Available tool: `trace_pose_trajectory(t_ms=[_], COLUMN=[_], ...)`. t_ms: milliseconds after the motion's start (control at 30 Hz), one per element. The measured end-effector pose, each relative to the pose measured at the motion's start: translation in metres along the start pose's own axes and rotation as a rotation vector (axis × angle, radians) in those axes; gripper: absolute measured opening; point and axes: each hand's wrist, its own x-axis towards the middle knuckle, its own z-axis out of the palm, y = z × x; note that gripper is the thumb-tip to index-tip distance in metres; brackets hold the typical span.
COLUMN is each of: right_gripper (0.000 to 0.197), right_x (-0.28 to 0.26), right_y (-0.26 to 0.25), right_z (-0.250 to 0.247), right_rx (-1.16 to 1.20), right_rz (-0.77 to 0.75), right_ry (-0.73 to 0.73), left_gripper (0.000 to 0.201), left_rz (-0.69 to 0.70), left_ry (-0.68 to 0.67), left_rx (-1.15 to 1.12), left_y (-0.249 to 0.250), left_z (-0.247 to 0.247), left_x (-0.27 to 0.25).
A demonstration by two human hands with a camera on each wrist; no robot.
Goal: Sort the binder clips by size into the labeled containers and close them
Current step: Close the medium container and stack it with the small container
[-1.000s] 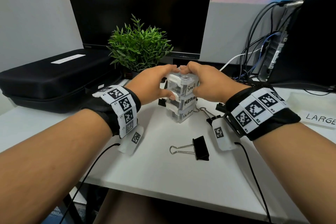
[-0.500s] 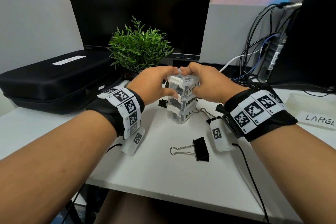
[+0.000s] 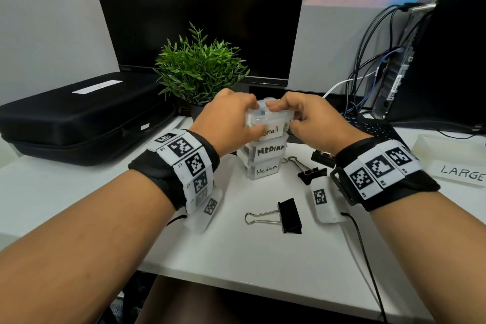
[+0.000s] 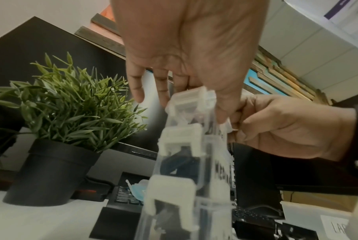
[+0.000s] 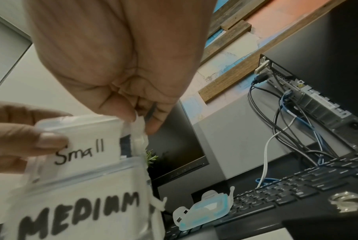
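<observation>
Head view: a white desk [image 3: 79, 192] holds a stack of 3 clear plastic containers. The top one, the "Small" container [image 3: 273, 127], sits on the "MEDIUM" container [image 3: 271, 150], which sits on the "Medium" container [image 3: 265, 170]. The left hand [image 3: 228, 121] grips the left side of the "Small" container, thumb on its front label and fingers curled over the lid. The right hand [image 3: 310, 121] grips its right end, fingers curled at the top and side. A large binder clip [image 3: 288, 216] lies on the desk in front of the stack, apart from it. A smaller binder clip [image 3: 309, 172] lies just right of the stack, near the right wrist. A tray labelled "LARGE" [image 3: 457, 166] stands at the far right. A potted plant [image 3: 200, 71], a dark monitor [image 3: 200, 8] and a black case [image 3: 79, 118] stand behind.

Left wrist view: the left hand [image 4: 186, 56] reaches down onto the top of the stack, its thumb on the front face and the other fingers fairly straight at the far side of the lid. White side latches [image 4: 182, 141] show down the stack. The right hand [image 4: 280, 126] is curled at the container's other end.

Right wrist view: the right hand [image 5: 120, 65] pinches the white latch [image 5: 138, 129] at the end of the "Small" container [image 5: 79, 146]. The left thumb [image 5: 26, 139] presses on the label. The "MEDIUM" container [image 5: 81, 211] is directly below. A loose clear lid [image 5: 202, 209] rests by a keyboard [image 5: 287, 191].
</observation>
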Motion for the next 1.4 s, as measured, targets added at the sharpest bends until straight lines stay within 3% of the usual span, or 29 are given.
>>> trace_pose_trajectory(t_ms=[100, 267, 433, 633, 767, 867, 933, 1033, 1133, 1267, 1400], right_gripper=[0.047, 0.066, 0.067, 0.068, 0.064, 0.061, 0.061, 0.07, 0.092, 0.111, 0.116], right_x=[0.0, 0.001, -0.003, -0.009, -0.013, -0.013, -0.014, -0.014, -0.009, -0.005, -0.003], right_y=[0.004, 0.01, 0.006, -0.004, -0.007, -0.005, -0.006, -0.011, -0.012, -0.013, -0.012], right_z=[-0.002, -0.01, -0.01, 0.002, 0.005, 0.005, 0.004, 0.007, 0.016, 0.022, 0.03], right_rx=[-0.085, -0.348, -0.34, -0.282, -0.075, -0.054, -0.082, -0.341, -0.543, -0.64, -0.762], right_rz=[-0.015, -0.037, -0.046, -0.108, -0.171, -0.166, -0.153, -0.202, -0.24, -0.226, -0.233], right_ry=[-0.003, 0.002, -0.013, -0.02, -0.037, -0.019, -0.026, -0.1, -0.198, -0.224, -0.178], left_gripper=[0.043, 0.034, 0.033, 0.033, 0.041, 0.05, 0.067, 0.096, 0.108, 0.107, 0.105], left_rz=[0.021, 0.032, -0.011, -0.039, -0.015, 0.049, 0.064, 0.071, 0.076, 0.089, 0.067], left_ry=[0.007, -0.003, -0.019, 0.002, -0.04, -0.062, -0.104, -0.193, -0.237, -0.233, -0.24], left_rx=[0.0, 0.046, 0.092, 0.373, 0.42, 0.393, 0.345, 0.183, 0.097, 0.081, 0.077], left_y=[-0.004, -0.006, -0.005, 0.006, 0.0, -0.008, -0.012, -0.014, -0.014, -0.013, -0.014], left_z=[-0.006, -0.013, -0.019, -0.03, -0.034, -0.03, -0.025, -0.018, -0.012, -0.011, -0.012], left_x=[0.0, 0.003, -0.002, -0.001, 0.001, 0.0, -0.006, -0.018, -0.023, -0.023, -0.02])
